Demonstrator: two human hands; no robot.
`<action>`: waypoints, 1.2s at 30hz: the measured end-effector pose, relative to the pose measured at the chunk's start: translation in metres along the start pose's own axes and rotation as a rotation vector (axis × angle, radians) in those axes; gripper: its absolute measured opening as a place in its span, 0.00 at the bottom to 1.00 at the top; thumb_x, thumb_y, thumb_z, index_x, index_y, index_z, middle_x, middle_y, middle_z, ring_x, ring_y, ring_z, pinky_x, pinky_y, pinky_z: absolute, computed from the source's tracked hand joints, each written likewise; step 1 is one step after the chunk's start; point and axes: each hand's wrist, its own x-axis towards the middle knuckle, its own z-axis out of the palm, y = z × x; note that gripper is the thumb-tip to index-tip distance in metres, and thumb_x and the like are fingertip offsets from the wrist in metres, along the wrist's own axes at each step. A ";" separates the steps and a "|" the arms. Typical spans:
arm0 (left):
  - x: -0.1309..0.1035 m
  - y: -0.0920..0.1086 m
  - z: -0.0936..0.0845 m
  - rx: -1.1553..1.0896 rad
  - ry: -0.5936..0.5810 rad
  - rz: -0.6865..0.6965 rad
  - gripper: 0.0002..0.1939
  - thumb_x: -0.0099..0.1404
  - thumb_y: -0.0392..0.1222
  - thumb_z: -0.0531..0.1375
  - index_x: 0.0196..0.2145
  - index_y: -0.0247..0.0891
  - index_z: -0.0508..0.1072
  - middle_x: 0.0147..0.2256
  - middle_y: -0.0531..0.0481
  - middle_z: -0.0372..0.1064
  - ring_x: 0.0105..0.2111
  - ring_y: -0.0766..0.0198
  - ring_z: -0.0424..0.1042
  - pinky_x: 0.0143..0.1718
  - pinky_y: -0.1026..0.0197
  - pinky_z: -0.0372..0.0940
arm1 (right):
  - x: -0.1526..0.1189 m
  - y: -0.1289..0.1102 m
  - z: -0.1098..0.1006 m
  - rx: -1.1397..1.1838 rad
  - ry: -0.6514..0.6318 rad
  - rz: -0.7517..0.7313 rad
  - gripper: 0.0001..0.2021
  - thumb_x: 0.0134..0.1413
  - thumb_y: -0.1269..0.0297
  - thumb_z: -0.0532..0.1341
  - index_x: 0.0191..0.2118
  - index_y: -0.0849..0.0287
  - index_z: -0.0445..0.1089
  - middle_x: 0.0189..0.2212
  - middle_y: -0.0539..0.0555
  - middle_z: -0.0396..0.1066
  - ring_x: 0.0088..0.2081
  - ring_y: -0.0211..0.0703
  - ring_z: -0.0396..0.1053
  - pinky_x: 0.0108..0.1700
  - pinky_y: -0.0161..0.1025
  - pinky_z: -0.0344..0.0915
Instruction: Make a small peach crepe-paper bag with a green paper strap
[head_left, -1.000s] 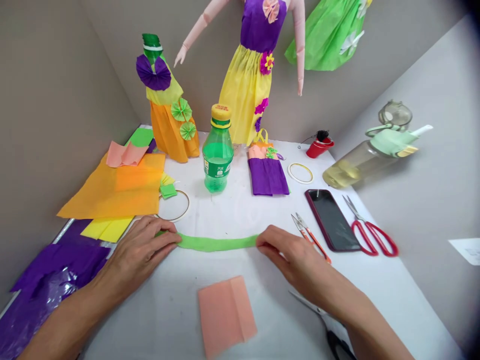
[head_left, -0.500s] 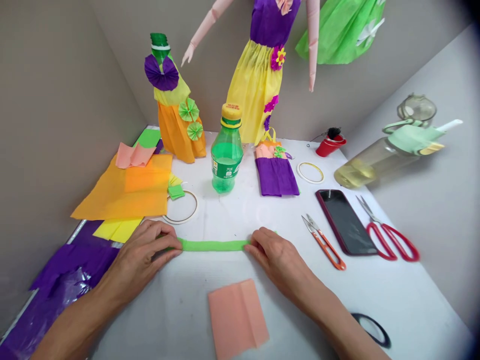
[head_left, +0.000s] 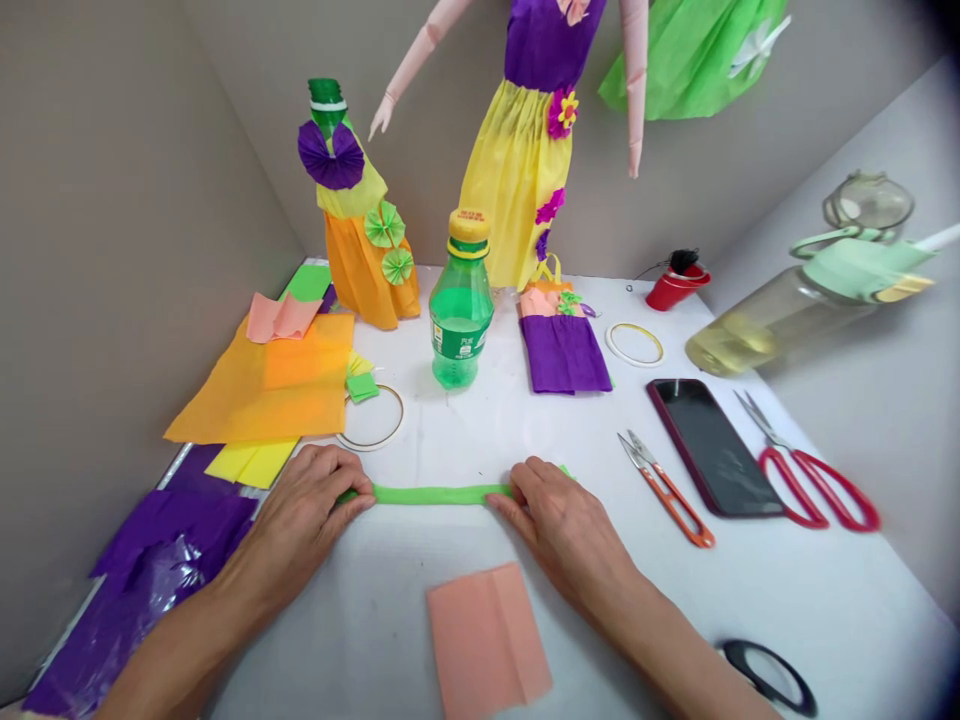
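My left hand (head_left: 315, 505) and right hand (head_left: 562, 515) pinch a green strip (head_left: 431, 495), held straight. Folding, I judge; next calls for even pressure.

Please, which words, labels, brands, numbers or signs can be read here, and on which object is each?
"汽水", slightly blurred, on the label of the green bottle.
Smaller print on this label: too small to read.
Red print on the yellow cap: too blurred to read.
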 end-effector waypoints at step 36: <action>0.007 0.024 0.014 0.146 -0.038 0.326 0.32 0.68 0.24 0.44 0.60 0.58 0.64 0.43 0.50 0.67 0.43 0.60 0.64 0.46 0.57 0.61 | 0.002 -0.001 0.005 -0.092 0.010 0.017 0.10 0.61 0.62 0.61 0.30 0.57 0.64 0.28 0.50 0.68 0.30 0.44 0.67 0.29 0.38 0.53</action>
